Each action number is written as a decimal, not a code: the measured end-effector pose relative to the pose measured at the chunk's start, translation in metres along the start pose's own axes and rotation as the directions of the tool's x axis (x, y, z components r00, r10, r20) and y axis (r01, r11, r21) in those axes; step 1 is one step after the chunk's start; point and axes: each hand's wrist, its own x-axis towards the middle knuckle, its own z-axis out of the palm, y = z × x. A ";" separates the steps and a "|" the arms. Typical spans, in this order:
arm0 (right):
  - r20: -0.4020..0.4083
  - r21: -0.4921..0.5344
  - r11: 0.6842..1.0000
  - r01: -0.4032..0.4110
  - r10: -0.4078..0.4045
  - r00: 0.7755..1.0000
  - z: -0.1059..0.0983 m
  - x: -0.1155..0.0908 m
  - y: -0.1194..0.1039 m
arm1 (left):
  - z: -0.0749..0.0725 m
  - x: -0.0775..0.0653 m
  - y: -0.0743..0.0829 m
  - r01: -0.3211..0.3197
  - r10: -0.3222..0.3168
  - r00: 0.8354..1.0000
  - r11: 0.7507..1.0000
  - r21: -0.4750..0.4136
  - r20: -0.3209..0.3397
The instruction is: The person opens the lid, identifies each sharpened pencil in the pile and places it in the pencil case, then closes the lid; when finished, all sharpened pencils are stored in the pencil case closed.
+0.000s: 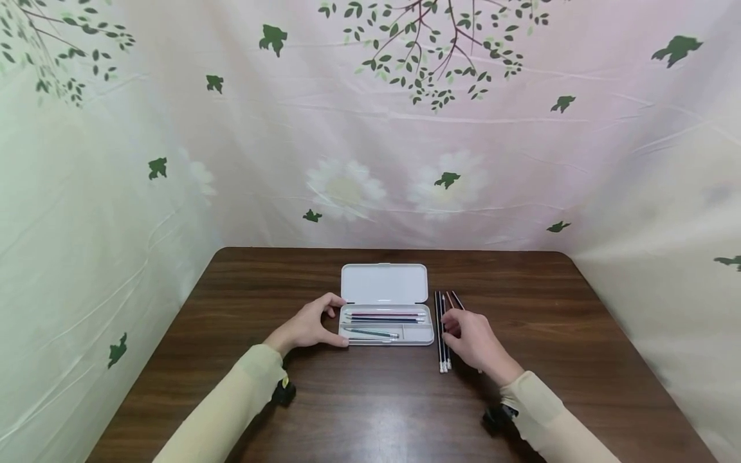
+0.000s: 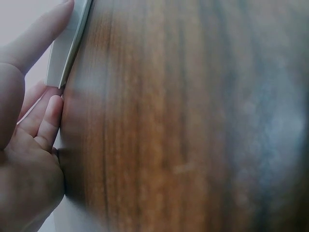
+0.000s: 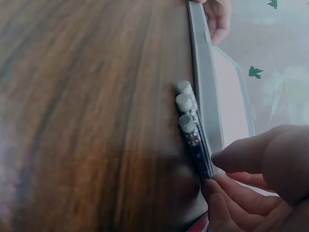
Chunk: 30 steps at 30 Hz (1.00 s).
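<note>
An open white pencil case (image 1: 386,342) lies on the table with several pencils (image 1: 384,318) in its tray. My left hand (image 1: 308,323) holds the case's left end, thumb at the front corner and fingers at the back corner. Just right of the case, several dark pencils (image 1: 439,347) lie side by side, their white erasers (image 3: 184,102) toward me. The thumb and fingers of my right hand (image 1: 476,339) pinch one dark pencil (image 3: 197,152) of this group along its shaft. The far ends of a few pencils (image 1: 457,299) show past my right fingers, partly hidden.
The case's lid (image 1: 384,283) is folded back flat behind the tray. Dark brown wood makes up the table (image 1: 370,411). A pale cloth (image 1: 382,148) with leaves and flowers hangs behind the table and along both sides.
</note>
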 end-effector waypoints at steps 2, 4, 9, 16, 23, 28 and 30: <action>0.001 0.005 1.000 -0.009 0.009 1.000 0.000 0.000 0.000 | -0.001 0.000 0.000 -0.005 0.005 1.000 1.000 -0.003 -0.006; -0.002 -0.001 1.000 -0.011 0.011 1.000 0.001 0.000 0.000 | -0.001 -0.001 0.001 -0.006 0.006 1.000 1.000 -0.007 -0.007; -0.016 -0.043 0.998 -0.046 0.045 0.999 0.001 0.000 -0.001 | -0.001 -0.001 0.001 0.003 -0.003 1.000 1.000 -0.010 -0.001; -0.039 -0.107 0.986 -0.131 0.128 0.991 0.002 -0.002 -0.004 | 0.000 -0.001 0.001 0.001 -0.001 1.000 1.000 -0.008 0.002; -0.036 -0.131 0.975 -0.178 0.175 0.984 0.001 -0.002 -0.007 | 0.000 -0.002 0.002 0.010 -0.010 1.000 1.000 -0.012 0.000; -0.025 -0.143 0.967 -0.210 0.208 0.978 -0.001 -0.002 -0.010 | 0.000 -0.002 0.002 0.008 -0.008 1.000 1.000 -0.009 -0.001; -0.026 -0.149 0.966 -0.213 0.212 0.977 -0.002 -0.002 -0.010 | 0.000 -0.002 0.002 0.007 -0.007 1.000 1.000 -0.012 -0.001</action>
